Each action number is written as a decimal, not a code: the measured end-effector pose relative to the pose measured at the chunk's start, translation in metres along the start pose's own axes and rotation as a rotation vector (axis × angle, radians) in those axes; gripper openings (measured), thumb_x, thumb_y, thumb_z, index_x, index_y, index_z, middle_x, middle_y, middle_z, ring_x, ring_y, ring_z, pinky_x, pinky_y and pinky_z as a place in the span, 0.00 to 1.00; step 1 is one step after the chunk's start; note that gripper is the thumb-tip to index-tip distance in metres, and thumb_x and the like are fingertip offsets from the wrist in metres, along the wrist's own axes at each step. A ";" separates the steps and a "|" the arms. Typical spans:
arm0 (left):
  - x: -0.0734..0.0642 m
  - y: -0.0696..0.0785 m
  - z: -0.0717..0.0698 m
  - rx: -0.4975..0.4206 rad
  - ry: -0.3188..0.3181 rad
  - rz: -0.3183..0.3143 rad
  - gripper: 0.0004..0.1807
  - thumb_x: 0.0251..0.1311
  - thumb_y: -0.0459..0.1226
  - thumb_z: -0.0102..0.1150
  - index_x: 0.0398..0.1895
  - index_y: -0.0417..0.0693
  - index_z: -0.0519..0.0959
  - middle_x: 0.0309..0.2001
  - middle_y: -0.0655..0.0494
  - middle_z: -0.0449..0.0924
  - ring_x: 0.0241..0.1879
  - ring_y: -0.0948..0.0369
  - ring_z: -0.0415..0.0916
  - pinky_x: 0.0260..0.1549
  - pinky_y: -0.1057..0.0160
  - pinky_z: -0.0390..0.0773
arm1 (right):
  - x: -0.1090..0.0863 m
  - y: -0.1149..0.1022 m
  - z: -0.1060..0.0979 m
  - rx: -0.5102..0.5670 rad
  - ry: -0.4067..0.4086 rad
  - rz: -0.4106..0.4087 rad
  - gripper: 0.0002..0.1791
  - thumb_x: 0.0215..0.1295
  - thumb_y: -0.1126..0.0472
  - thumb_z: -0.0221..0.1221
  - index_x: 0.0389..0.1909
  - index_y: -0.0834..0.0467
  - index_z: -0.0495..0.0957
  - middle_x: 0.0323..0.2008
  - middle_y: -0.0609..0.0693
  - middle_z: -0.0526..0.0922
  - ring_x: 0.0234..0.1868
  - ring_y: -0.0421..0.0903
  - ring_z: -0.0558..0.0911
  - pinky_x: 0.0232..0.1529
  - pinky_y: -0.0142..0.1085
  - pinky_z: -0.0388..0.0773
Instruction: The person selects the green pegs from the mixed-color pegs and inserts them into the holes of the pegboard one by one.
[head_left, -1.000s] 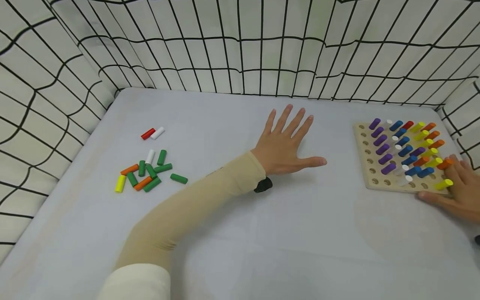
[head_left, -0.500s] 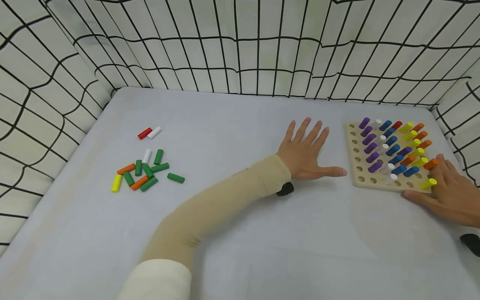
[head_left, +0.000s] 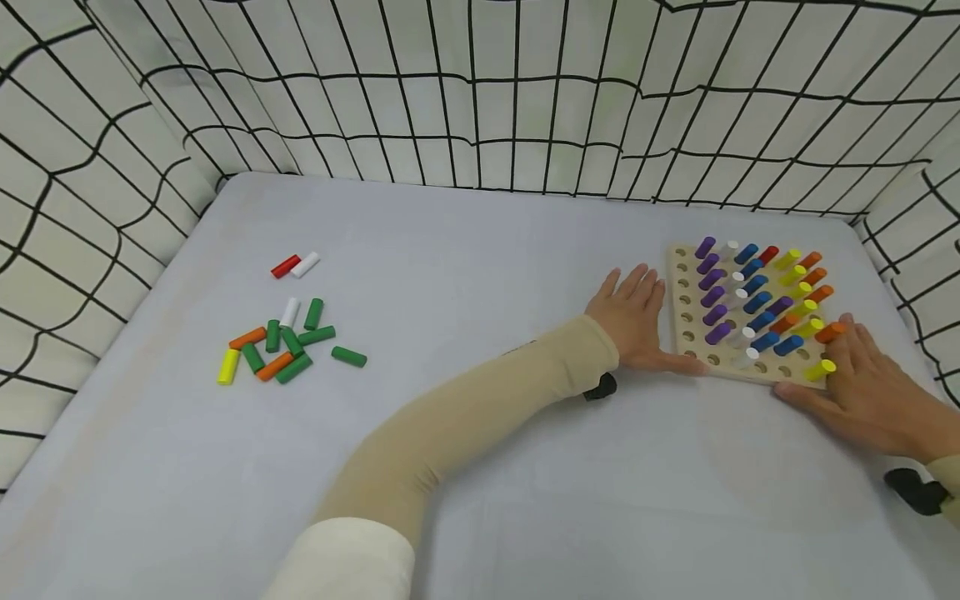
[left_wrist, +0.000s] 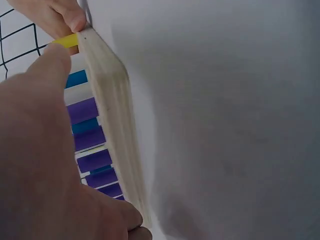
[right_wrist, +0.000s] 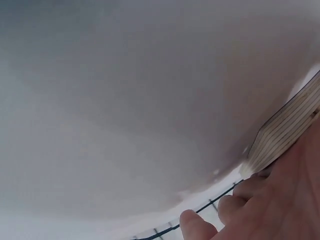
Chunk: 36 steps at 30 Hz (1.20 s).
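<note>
"Pegboard (head_left: 731, 372): where does it lie?"

"Flat, toward the far right of the pale table (head_left: 480, 500), between the two hands. Layered edge shows in both wrist views. Round holes visible along the left side and the near row."

"Pegs standing in it?"

"Purple pegs (head_left: 712, 279) mostly in a column toward the left; white pegs (head_left: 729, 250) and blue pegs (head_left: 757, 302) right of those; yellow pegs (head_left: 788, 259) further over; orange pegs (head_left: 822, 293) mostly down the right side. One red peg (head_left: 768, 254), far row."

"Left hand?"

"Left hand (head_left: 630, 321) beside the board's left edge, fingers straight, thumb stretched right at the near left corner. Whether every fingertip meets the wood, cannot tell."

"And the right?"

"Right hand (head_left: 873, 396) against the near right corner. Thumb laid at the near edge, fingers extended along the right edge, close by a yellow peg."

"Elsewhere?"

"Loose pieces at left, well apart from the board. Loose red peg (head_left: 285, 267) and loose white peg (head_left: 305, 265) side by side, far. Nearer: several green pegs (head_left: 349, 357), two loose orange pegs (head_left: 247, 337), another white, a loose yellow peg (head_left: 228, 367). Dark wire grid (head_left: 517, 108) along the far side. Tan sleeve (head_left: 450, 408) on the left arm."
</note>
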<state>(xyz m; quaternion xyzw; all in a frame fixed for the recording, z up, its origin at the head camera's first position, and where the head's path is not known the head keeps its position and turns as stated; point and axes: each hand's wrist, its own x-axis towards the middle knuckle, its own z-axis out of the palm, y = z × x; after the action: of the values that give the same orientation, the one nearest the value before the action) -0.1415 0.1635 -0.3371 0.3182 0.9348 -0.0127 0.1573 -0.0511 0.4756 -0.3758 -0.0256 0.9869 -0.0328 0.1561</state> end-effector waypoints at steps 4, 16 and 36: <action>-0.002 -0.006 0.002 -0.018 -0.009 -0.013 0.69 0.53 0.84 0.38 0.85 0.50 0.37 0.87 0.56 0.35 0.87 0.61 0.30 0.87 0.56 0.36 | 0.001 -0.009 -0.003 -0.006 -0.022 -0.023 0.57 0.73 0.27 0.49 0.63 0.80 0.46 0.75 0.85 0.28 0.76 0.83 0.31 0.73 0.78 0.39; -0.004 -0.001 0.005 0.039 0.027 -0.027 0.70 0.52 0.85 0.37 0.85 0.48 0.37 0.87 0.54 0.35 0.87 0.60 0.31 0.87 0.56 0.38 | 0.003 -0.036 -0.005 0.024 -0.043 -0.029 0.65 0.71 0.26 0.51 0.72 0.82 0.36 0.75 0.84 0.26 0.76 0.83 0.31 0.74 0.76 0.39; -0.025 -0.017 0.012 0.106 -0.002 -0.022 0.69 0.56 0.84 0.33 0.85 0.44 0.35 0.86 0.49 0.30 0.87 0.56 0.28 0.87 0.56 0.39 | 0.011 -0.043 -0.011 0.032 -0.072 -0.118 0.67 0.70 0.27 0.53 0.80 0.70 0.26 0.80 0.73 0.24 0.80 0.77 0.32 0.70 0.82 0.43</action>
<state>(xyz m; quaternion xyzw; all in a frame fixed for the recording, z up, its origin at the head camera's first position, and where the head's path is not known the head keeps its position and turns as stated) -0.1299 0.1340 -0.3419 0.3156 0.9361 -0.0645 0.1409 -0.0634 0.4328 -0.3653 -0.0826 0.9767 -0.0568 0.1897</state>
